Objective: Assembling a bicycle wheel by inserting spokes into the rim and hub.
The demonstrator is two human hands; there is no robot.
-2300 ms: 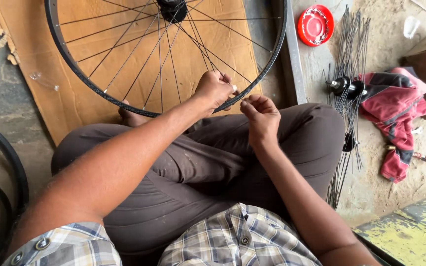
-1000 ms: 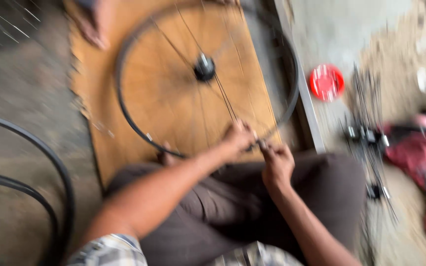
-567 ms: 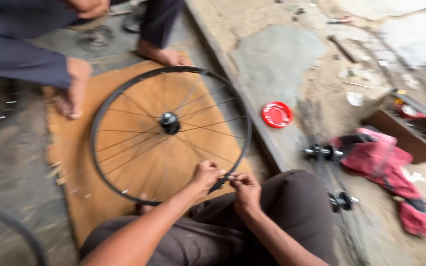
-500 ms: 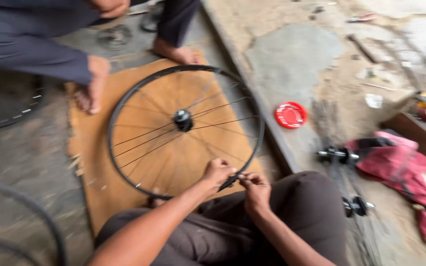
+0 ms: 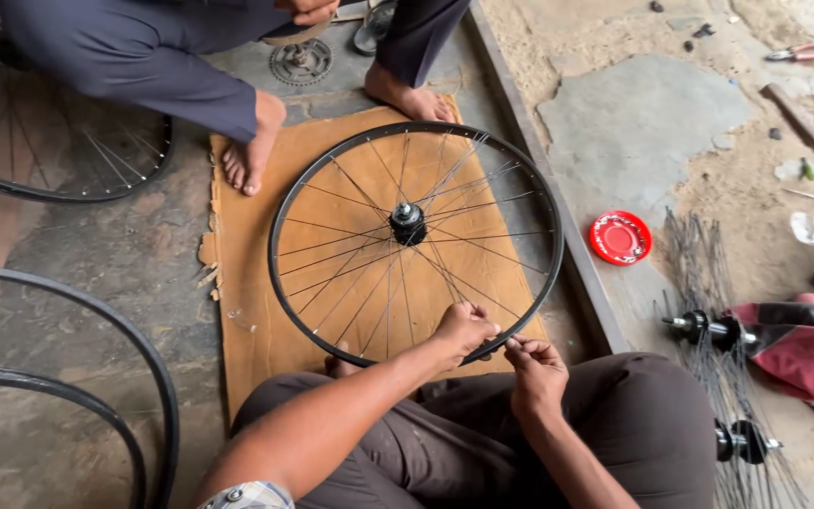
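Leftmost, at about nine o'clock, two bare black rims curve along the floor, and above them at ten o'clock lies another spoked wheel beside a second person's bare foot; that person squats at twelve o'clock and their hands are mostly out of view. Centre frame, a black bicycle wheel lies flat on a brown mat, its hub upright in the middle.

Many spokes already run from hub to rim, most of them fanning toward six and nine o'clock, while the sector from one to four o'clock looks thinner, so I judge the lacing roughly half to two-thirds done, with more spokes to seat and no sign that truing has begun.

At the rim's six o'clock edge, the left hand is curled closed over the rim, fingers pinching at a spoke end. Just beside it, the right hand is also closed narrow, fingertips pinched on something small at the rim; whether that is a nipple or a spoke tip I cannot tell.

Further right, at three o'clock, sits a round red lid, then a bundle of loose spokes, spare hubs and a red cloth.
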